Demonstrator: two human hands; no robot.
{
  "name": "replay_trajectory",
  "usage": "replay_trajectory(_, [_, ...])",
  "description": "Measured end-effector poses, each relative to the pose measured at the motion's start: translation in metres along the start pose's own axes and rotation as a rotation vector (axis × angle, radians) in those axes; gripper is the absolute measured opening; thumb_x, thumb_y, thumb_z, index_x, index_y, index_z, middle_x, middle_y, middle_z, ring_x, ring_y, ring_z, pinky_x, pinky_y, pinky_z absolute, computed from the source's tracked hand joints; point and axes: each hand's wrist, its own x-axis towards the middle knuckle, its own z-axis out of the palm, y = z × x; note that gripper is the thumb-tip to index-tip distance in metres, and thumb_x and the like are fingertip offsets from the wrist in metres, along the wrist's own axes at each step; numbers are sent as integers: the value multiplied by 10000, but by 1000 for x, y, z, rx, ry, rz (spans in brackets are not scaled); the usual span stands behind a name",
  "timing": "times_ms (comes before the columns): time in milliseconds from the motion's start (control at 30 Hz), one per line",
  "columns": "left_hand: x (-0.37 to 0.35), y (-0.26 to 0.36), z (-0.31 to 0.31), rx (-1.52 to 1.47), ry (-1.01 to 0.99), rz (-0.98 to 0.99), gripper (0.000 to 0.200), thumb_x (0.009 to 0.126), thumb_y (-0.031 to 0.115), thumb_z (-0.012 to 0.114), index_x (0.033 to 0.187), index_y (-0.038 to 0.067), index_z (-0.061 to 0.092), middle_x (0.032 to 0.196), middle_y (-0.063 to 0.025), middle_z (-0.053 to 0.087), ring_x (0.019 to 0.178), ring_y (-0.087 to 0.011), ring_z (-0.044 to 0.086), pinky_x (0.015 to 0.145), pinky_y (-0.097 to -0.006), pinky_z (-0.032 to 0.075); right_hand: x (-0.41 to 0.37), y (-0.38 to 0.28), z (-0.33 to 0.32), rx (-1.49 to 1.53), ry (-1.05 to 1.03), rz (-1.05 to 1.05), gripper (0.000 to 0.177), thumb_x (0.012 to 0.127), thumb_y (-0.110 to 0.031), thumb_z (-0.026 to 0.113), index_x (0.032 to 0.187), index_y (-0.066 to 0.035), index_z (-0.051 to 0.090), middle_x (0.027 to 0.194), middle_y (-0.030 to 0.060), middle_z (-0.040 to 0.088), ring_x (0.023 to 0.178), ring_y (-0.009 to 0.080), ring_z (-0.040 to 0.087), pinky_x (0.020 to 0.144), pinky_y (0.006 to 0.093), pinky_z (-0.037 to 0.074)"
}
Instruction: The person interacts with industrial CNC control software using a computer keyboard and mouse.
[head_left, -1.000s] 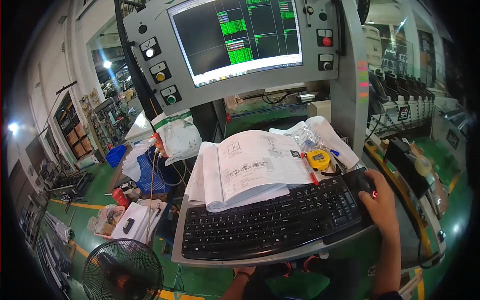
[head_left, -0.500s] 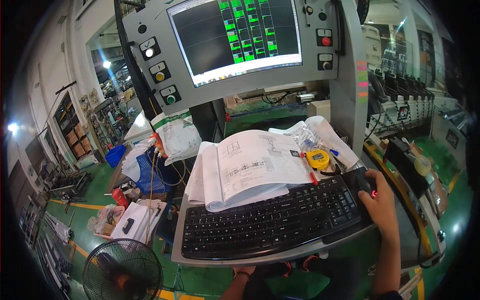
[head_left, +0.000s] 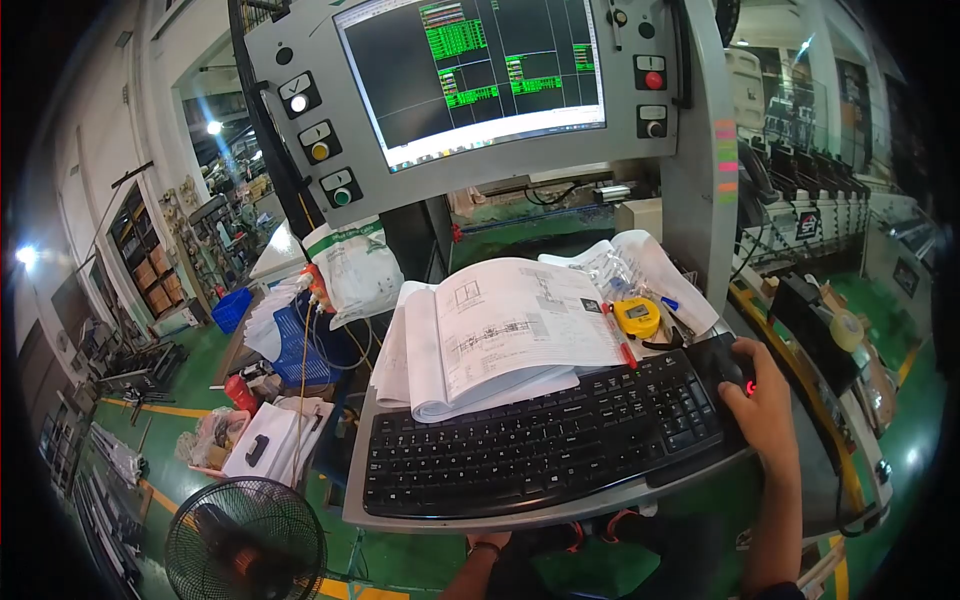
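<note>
My right hand point(head_left: 762, 400) rests over a black mouse point(head_left: 733, 372) with a red glow, at the right end of the black keyboard point(head_left: 540, 445). The fingers curl round the mouse. My left hand point(head_left: 488, 542) is low, below the shelf's front edge, mostly hidden; only the wrist with a dark band shows clearly. An open booklet of drawings point(head_left: 520, 320) lies over the keyboard's back edge. Beside it are a red pen point(head_left: 627, 355) and a yellow tape measure point(head_left: 637, 317). The monitor point(head_left: 475, 75) above shows green tables on black.
A grey control panel point(head_left: 420, 190) with push buttons surrounds the monitor. At the lower left stands a black fan point(head_left: 245, 540). A white plastic bag point(head_left: 355, 270) and a blue basket point(head_left: 303, 345) are left of the booklet. Machinery stands at the right.
The picture on the monitor has changed from narrow columns of green blocks to fewer, larger green tables. My right hand stays on the mouse with hardly any movement.
</note>
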Motion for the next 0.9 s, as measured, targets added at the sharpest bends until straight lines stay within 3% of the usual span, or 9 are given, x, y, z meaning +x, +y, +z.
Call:
replay_trajectory(367, [-3,8,-9,-71,-13,-11,729,1146,661,462,1690,192,585,1814,-162,473,1679,-430,411,1378,-640,302,0,4,1,-6,-11,-79,594,919,-104,753,1488,19,638,1526,230,681,1419,424,672,1217,451,498])
replay_trajectory(767, [2,-1,2,-68,-121,-55,791,1144,704,420,1757,209,497,1875,-157,364,1736,-437,287,1409,-643,210,0,-3,-1,5,-29,28,583,931,-121,775,1482,-1,627,1457,230,713,1331,432,703,1156,453,518])
replay_trajectory(900, [8,-26,35,-17,-54,11,790,1147,706,412,1760,213,493,1880,-155,353,1740,-421,285,1412,-638,205,0,0,0,3,-21,19,585,931,-119,776,1485,-4,625,1454,231,715,1331,431,706,1153,451,522])
